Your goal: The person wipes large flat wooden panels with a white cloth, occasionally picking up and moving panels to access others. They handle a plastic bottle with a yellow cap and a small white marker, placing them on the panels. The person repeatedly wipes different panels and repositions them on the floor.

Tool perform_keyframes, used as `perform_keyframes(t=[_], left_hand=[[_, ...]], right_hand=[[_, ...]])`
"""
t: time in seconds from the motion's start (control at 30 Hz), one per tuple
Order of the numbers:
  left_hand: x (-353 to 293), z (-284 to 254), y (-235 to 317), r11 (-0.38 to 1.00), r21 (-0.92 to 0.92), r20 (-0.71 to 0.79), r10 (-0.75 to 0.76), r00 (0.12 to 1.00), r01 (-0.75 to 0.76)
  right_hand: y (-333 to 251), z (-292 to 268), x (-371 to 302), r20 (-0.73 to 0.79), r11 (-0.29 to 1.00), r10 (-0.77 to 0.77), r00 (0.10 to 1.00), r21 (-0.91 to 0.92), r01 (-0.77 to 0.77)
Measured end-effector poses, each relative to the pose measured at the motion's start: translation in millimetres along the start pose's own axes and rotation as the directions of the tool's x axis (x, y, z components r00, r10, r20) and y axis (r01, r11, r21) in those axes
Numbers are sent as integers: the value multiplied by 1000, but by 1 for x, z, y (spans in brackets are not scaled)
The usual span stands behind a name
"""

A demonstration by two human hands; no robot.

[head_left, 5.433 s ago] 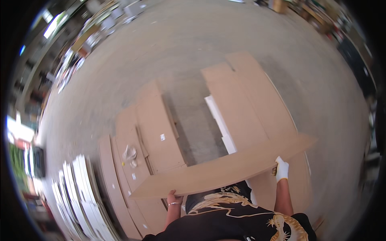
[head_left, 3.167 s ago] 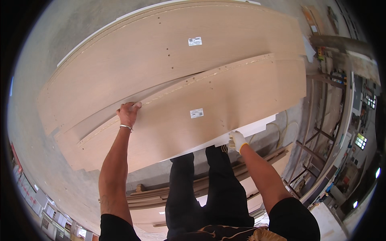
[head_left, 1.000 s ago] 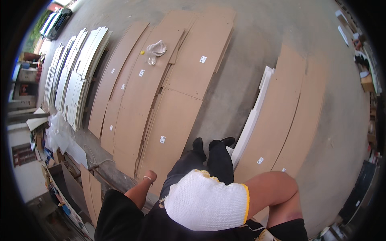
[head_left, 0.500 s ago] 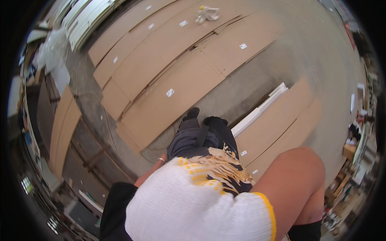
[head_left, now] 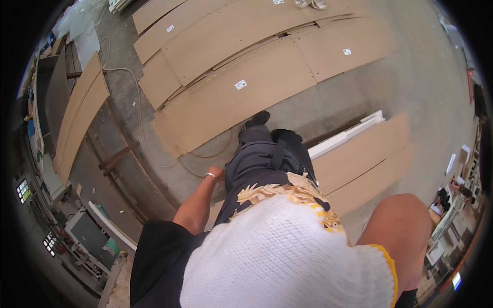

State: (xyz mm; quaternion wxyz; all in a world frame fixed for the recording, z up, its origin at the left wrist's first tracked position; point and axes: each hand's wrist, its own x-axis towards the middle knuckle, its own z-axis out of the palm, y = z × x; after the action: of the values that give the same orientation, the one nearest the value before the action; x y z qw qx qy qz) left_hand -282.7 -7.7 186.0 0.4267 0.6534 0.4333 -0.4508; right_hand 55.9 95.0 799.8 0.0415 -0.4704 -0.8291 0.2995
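Note:
My right hand [head_left: 287,256] is raised close to the camera in a white knit glove with a yellow cuff and fills the lower middle of the view. Its fingers are hidden and nothing shows in it. My left hand [head_left: 216,172], bare with a thin bracelet at the wrist, hangs beside my left hip against dark trousers and holds nothing. Long brown boards [head_left: 231,97] with small white labels lie flat on the concrete floor just ahead of my black shoes [head_left: 257,119]. More brown boards [head_left: 364,154] lie to my right.
White strips [head_left: 349,134] lie between my feet and the right-hand boards. A pale cable [head_left: 137,97] runs over the floor at left. Brown panels [head_left: 77,118] lean at the left edge. A machine [head_left: 87,236] stands at lower left, and a pale crumpled thing [head_left: 310,4] lies on the far boards.
The gloved right hand has come nearer the camera and covers more of the view. The view has swung, so the floor boards now sit higher and left. The left hand stays by the hip.

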Motion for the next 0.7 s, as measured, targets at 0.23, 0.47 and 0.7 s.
perform_keyframes(t=[0.23,0.47,0.7], left_hand=[[11,-84,11,829,503,84,233,969,-243],[35,-148,36,680,679,54,329,943,-276],[30,-172,84,651,731,-37,340,940,-207]], right_hand=[[16,3,-17,-48,996,64,997,65,-61],[16,62,-28,-528,-76,743,410,-676,-733],[121,188,-221,-97,666,724,683,354,-656]])
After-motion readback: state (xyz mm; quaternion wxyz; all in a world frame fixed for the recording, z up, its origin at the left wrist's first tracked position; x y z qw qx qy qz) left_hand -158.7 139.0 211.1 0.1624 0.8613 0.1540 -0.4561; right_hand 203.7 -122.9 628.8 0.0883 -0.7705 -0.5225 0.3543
